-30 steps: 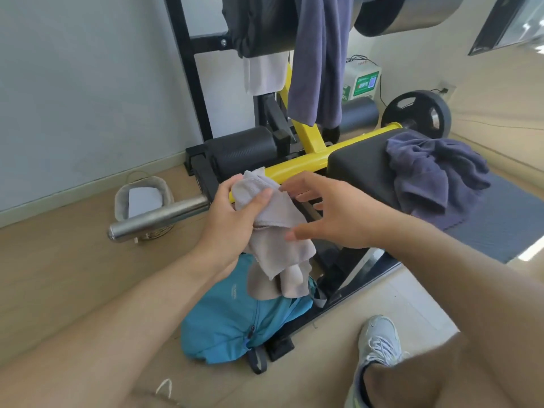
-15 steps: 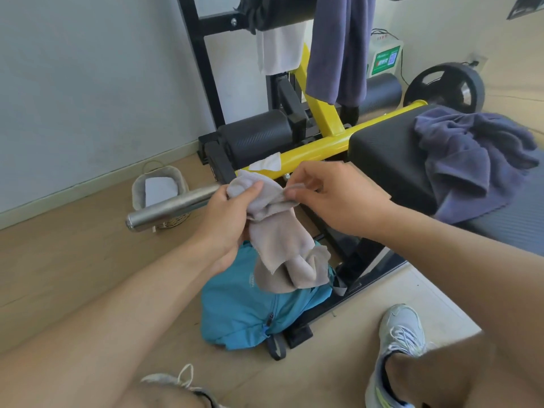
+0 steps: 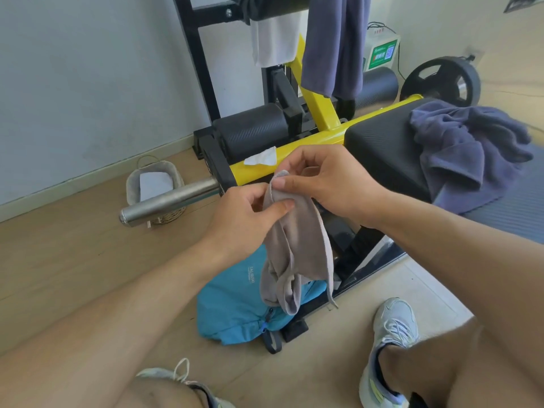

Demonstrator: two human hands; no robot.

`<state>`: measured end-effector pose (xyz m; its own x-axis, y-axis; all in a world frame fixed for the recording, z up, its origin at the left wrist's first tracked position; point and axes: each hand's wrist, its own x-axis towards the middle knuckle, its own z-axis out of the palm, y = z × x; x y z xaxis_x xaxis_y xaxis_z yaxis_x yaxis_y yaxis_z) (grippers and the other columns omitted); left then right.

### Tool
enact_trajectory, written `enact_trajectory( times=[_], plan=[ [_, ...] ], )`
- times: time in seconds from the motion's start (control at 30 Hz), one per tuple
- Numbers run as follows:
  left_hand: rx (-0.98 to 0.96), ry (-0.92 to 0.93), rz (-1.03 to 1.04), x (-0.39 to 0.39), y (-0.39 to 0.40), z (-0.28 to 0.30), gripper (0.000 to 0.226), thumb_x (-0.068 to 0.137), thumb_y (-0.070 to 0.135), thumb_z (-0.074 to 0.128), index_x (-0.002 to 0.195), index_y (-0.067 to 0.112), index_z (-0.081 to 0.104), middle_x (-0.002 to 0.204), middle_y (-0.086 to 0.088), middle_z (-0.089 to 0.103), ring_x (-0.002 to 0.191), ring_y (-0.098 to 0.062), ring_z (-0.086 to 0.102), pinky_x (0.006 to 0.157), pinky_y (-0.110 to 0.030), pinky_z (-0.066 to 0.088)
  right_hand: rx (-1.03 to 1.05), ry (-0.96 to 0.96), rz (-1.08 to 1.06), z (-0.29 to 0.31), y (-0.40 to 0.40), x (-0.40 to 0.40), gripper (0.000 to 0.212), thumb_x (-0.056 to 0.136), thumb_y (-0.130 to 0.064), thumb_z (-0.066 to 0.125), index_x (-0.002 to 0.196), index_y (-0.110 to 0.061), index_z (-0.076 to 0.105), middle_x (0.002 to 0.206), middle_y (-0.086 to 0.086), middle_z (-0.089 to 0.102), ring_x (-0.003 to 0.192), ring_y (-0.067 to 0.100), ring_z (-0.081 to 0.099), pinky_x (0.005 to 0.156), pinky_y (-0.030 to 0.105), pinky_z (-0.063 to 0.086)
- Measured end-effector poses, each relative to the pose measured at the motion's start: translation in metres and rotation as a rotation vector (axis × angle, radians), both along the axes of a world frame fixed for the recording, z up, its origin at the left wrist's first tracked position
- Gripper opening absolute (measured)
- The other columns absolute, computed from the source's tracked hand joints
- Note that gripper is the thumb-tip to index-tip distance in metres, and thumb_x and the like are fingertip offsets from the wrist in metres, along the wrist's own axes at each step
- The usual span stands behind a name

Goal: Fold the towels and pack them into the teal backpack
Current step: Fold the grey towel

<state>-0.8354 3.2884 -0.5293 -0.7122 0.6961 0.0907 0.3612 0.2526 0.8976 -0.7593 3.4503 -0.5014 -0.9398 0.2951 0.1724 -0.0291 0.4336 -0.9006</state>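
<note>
Two hands hold one grey-beige towel (image 3: 294, 245) in the middle of the frame: the left hand (image 3: 244, 222) pinches its upper edge between thumb and fingers, and the right hand (image 3: 326, 184) pinches the top corner just above, so both are closed on the cloth. The towel hangs down, its long axis nearly vertical, the lower end bunched and resting over the teal backpack (image 3: 235, 307) on the floor at lower centre. The backpack has small white writing near its top, too small to read. A green-and-white box (image 3: 382, 53) at the upper right shows a label with a QR code; its words are not legible. A dark blue towel (image 3: 468, 148) lies crumpled on the black bench pad (image 3: 382, 151) at the right, and another blue towel (image 3: 332, 42) hangs vertically at the top centre.
</note>
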Motion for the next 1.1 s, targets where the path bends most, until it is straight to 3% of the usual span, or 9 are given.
enact_trajectory(
  times=[0.13, 0.2, 0.27, 0.37, 0.6, 0.73, 0.9, 1.0, 1.1],
  plan=[
    [0.152, -0.113, 0.055, -0.001, 0.0, 0.005, 0.017, 0.09, 0.035, 0.065, 0.097, 0.025, 0.078, 0.092, -0.014, 0.076, 0.093, -0.041, 0.07, 0.083, -0.062, 0.057, -0.028, -0.072, 0.029, -0.006, 0.003, -0.001, 0.028, 0.086, -0.036, 0.08, 0.103, -0.016, 0.071, 0.088, -0.001, 0.07, 0.073, 0.009, 0.062, 0.071, 0.02, 0.052],
    [0.194, -0.138, 0.07, -0.004, -0.001, 0.007, 0.017, 0.091, 0.029, 0.061, 0.093, 0.027, 0.077, 0.095, -0.008, 0.077, 0.094, -0.035, 0.071, 0.087, -0.057, 0.057, -0.061, -0.21, 0.1, -0.011, 0.004, -0.001, 0.034, 0.088, -0.045, 0.075, 0.105, -0.016, 0.071, 0.091, -0.005, 0.072, 0.079, 0.002, 0.064, 0.076, 0.019, 0.051],
    [0.222, -0.148, 0.087, -0.006, -0.002, 0.007, 0.023, 0.094, 0.023, 0.053, 0.083, 0.027, 0.072, 0.088, -0.004, 0.071, 0.086, -0.026, 0.066, 0.082, -0.046, 0.053, -0.032, -0.332, 0.156, -0.02, 0.007, 0.0, 0.033, 0.089, -0.049, 0.073, 0.105, -0.02, 0.071, 0.1, -0.004, 0.076, 0.094, 0.012, 0.071, 0.092, 0.036, 0.056],
    [0.279, -0.22, 0.163, -0.008, -0.002, 0.009, 0.031, 0.107, 0.021, 0.045, 0.084, 0.02, 0.066, 0.079, 0.002, 0.067, 0.079, -0.01, 0.063, 0.074, -0.028, 0.05, 0.13, -0.387, 0.161, -0.029, 0.011, -0.002, 0.012, 0.095, -0.028, 0.068, 0.104, -0.021, 0.071, 0.104, -0.003, 0.075, 0.101, 0.018, 0.07, 0.1, 0.045, 0.054],
    [0.343, -0.232, 0.236, -0.013, -0.001, 0.009, 0.033, 0.108, 0.027, 0.045, 0.081, 0.024, 0.065, 0.08, 0.007, 0.065, 0.083, -0.008, 0.06, 0.084, -0.031, 0.049, 0.335, -0.528, 0.081, -0.037, 0.011, -0.011, 0.023, 0.101, -0.017, 0.047, 0.094, -0.005, 0.066, 0.089, 0.005, 0.064, 0.086, 0.021, 0.059, 0.078, 0.037, 0.051],
    [0.381, -0.257, 0.364, -0.019, 0.001, 0.009, 0.035, 0.108, 0.026, 0.045, 0.078, 0.023, 0.062, 0.068, 0.018, 0.066, 0.075, -0.001, 0.06, 0.078, -0.024, 0.048, 0.095, -0.577, 0.029, -0.038, 0.009, -0.018, 0.034, 0.104, -0.013, 0.039, 0.095, 0.006, 0.065, 0.106, 0.018, 0.067, 0.094, 0.025, 0.062, 0.091, 0.042, 0.053],
    [0.377, -0.281, 0.627, -0.052, -0.009, -0.001, 0.027, 0.106, 0.033, 0.047, 0.083, 0.026, 0.06, 0.086, 0.009, 0.063, 0.092, -0.013, 0.058, 0.084, -0.03, 0.047, -0.427, -0.633, 0.233, -0.04, 0.02, -0.025, 0.055, 0.085, -0.054, 0.073, 0.123, -0.014, 0.068, 0.117, 0.004, 0.076, 0.108, 0.026, 0.073, 0.096, 0.042, 0.057],
    [0.391, -0.332, 0.738, -0.065, -0.016, -0.004, 0.023, 0.106, 0.034, 0.047, 0.088, 0.026, 0.059, 0.089, 0.008, 0.063, 0.094, -0.013, 0.06, 0.089, -0.029, 0.048, -0.104, -0.697, 0.407, -0.043, 0.022, -0.023, 0.037, 0.084, -0.016, 0.08, 0.118, -0.019, 0.066, 0.116, 0.004, 0.075, 0.106, 0.026, 0.073, 0.091, 0.043, 0.061],
    [0.391, -0.267, 0.803, -0.073, -0.021, -0.001, 0.022, 0.107, 0.033, 0.044, 0.096, 0.023, 0.059, 0.088, 0.01, 0.062, 0.089, -0.01, 0.058, 0.082, -0.025, 0.046, 0.26, -0.734, 0.292, -0.052, 0.031, -0.02, 0.032, 0.081, -0.004, 0.068, 0.108, -0.021, 0.066, 0.109, 0.007, 0.072, 0.104, 0.03, 0.069, 0.09, 0.048, 0.06]
  ],
)
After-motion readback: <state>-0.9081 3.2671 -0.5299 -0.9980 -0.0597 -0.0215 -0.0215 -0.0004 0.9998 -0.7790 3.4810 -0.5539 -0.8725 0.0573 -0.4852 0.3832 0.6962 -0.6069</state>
